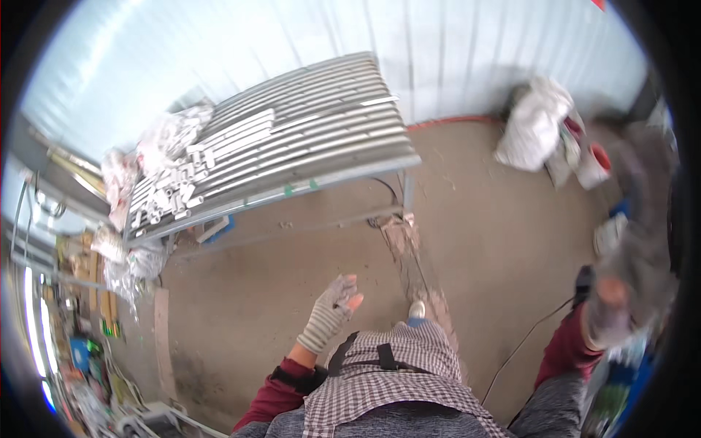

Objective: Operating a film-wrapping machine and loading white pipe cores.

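A: Brown floor (321, 255) fills the middle, and here's a pale ribbed wall (475, 51) sweeping across the top!

B: Upper left, a big metal table (350, 169), its top all parallel grey bars, 2 green patches on the near edge.

A: Down at the bottom, the wearer's checked apron (365, 405), over grey clothing.

B: Now to the right edge: a long dark grey shape (646, 197), smeared by blur, rising past the right hand (612, 310). What is it?

A: Too blurred to name! Near the wall, a bulging white sack (537, 124); across at the table's left end, heaped clear plastic bags (171, 135).

B: Back to that right hand: gloved, badly blurred, at the grey shape's lower end. Clamped on it, or merely overlapping it? I cannot tell.

A: The left hand (338, 296) is far clearer! Striped glove, fingertips bare, thumb and fingers apart, out over the floor between apron and table.

B: Beside the sack, a white container (597, 164), reddish inside.

A: Short white tubes (175, 191) scattered over the table's left part, next to the bags!

B: A white shoe (417, 309) peeks out past the apron, and right of it runs 1 thin dark cord (504, 361).
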Demonstrator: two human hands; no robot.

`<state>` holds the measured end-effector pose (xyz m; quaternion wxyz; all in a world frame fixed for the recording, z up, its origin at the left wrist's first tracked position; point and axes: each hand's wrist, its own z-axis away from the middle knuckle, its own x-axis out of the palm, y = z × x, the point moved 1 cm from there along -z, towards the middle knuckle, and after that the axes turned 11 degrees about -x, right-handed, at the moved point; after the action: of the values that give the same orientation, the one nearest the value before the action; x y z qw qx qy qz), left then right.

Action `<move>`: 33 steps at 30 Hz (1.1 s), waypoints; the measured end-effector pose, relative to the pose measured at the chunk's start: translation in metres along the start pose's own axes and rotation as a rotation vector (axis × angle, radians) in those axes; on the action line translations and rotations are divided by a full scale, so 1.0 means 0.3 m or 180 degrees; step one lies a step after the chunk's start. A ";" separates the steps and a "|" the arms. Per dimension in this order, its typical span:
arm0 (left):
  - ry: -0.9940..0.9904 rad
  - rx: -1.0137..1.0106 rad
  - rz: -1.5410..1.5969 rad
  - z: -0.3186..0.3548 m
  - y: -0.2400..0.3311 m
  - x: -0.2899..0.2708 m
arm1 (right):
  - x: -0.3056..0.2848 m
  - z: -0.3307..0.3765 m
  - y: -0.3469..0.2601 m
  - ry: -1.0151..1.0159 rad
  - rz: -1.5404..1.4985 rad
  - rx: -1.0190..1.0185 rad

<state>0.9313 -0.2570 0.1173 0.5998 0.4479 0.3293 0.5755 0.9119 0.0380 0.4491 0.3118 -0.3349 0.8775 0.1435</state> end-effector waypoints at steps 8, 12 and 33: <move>0.1013 -0.0979 -0.0122 -0.084 0.099 -0.121 | 1.054 0.116 0.682 -0.1508 -0.1961 0.2033; 0.1286 -0.1054 0.0454 -0.495 0.106 -0.015 | 1.661 0.631 1.470 -0.2247 -0.1311 0.1387; 0.3401 -0.2476 0.1554 -0.793 0.205 0.821 | 2.592 0.556 1.953 -0.2799 -0.2550 0.3961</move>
<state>0.7201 0.0195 0.1125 0.3263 -0.0819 0.2392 0.9108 0.1384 0.1579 -0.1536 0.7774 -0.3015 0.4117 -0.3678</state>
